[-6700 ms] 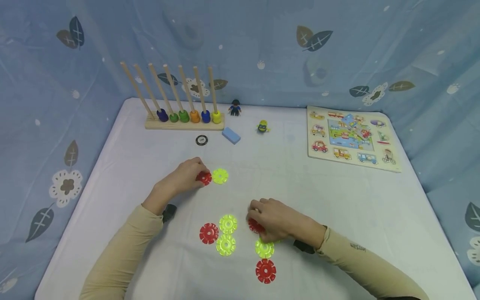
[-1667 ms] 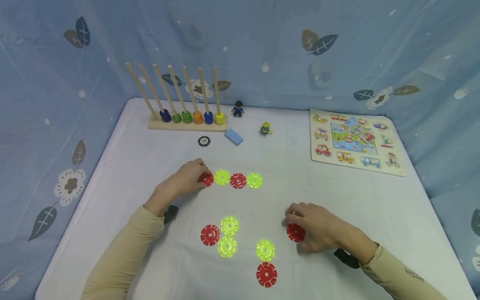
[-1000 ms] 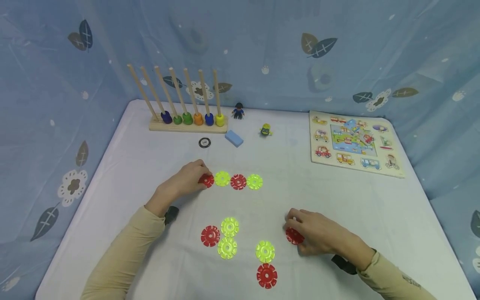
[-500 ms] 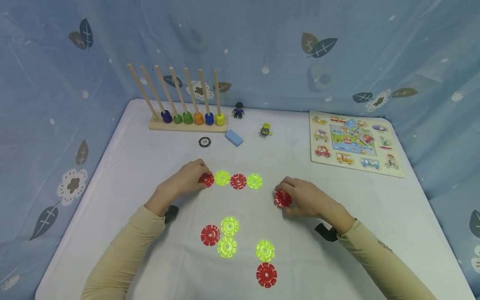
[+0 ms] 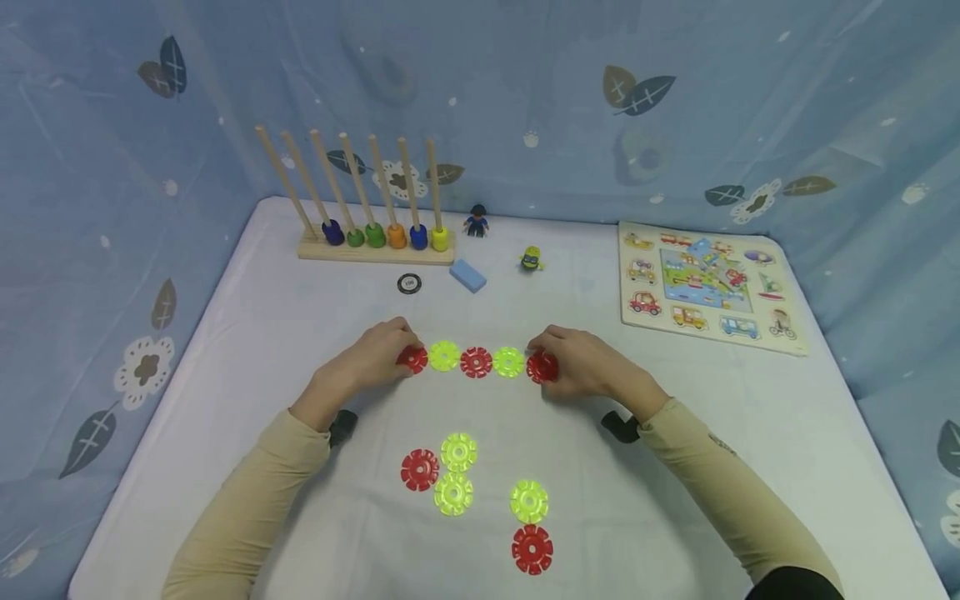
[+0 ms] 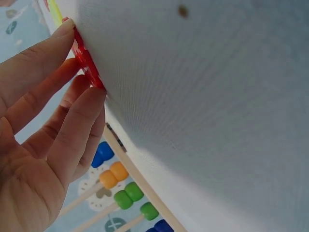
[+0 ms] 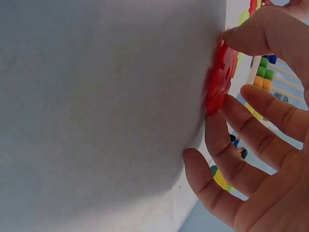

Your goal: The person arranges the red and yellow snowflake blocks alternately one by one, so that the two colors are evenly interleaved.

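Note:
A row of slotted snowflake discs lies across the middle of the white table. My left hand (image 5: pixel 367 357) pinches the red disc (image 5: pixel 415 360) at the left end; in the left wrist view thumb and fingers hold that red disc (image 6: pixel 86 60) by its edges. Rightward follow a yellow-green disc (image 5: pixel 445 356), a red disc (image 5: pixel 476 362) and another yellow-green disc (image 5: pixel 509 362). At the right end my right hand (image 5: pixel 588 364) holds a red disc (image 5: pixel 542 367) close beside the last one; whether they touch I cannot tell. The right wrist view shows this red disc (image 7: pixel 222 77) between thumb and fingertips.
Nearer me lie loose discs: red (image 5: pixel 420 470), yellow-green (image 5: pixel 459 452) and several others. Behind the row are a black chip (image 5: pixel 408 284), a blue block (image 5: pixel 468 276), a bead rack (image 5: pixel 375 252), two small figures (image 5: pixel 531 259) and a wooden puzzle (image 5: pixel 712 287).
My right hand has carried its red disc up and left to the row's right end. Earlier, a red and a yellow-green disc joined the row. My left hand has stayed in place.

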`<action>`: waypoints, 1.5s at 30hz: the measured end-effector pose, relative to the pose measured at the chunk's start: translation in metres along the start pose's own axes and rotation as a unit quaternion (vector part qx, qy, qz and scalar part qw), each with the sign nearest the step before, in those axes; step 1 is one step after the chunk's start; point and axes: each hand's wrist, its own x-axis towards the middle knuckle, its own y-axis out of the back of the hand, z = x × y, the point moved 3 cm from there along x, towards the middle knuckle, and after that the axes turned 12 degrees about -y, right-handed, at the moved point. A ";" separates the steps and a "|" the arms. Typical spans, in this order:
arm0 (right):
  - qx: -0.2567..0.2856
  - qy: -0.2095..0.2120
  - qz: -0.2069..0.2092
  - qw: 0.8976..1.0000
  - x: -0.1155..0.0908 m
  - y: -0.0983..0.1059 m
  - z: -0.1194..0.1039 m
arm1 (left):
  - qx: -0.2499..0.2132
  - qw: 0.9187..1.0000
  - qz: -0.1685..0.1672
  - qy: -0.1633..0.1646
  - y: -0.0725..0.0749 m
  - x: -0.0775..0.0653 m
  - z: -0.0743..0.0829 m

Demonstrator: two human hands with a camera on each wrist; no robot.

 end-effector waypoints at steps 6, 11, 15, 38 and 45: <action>-0.016 0.001 0.000 1.000 0.001 0.003 -0.001 | 0.001 1.000 0.005 -0.006 0.001 0.002 0.001; -0.029 0.014 0.017 0.999 -0.001 0.004 0.001 | 0.003 1.000 0.006 -0.009 0.002 0.003 -0.001; -0.047 0.044 0.050 0.997 -0.005 0.007 0.001 | 0.004 1.000 0.008 -0.010 0.004 0.004 -0.001; -0.123 0.233 -0.085 0.961 -0.087 -0.029 -0.077 | 0.002 1.000 0.007 -0.007 0.003 0.003 -0.001; -0.159 0.270 -0.097 0.945 -0.095 -0.042 -0.087 | 0.000 1.000 0.005 -0.002 0.001 0.001 -0.001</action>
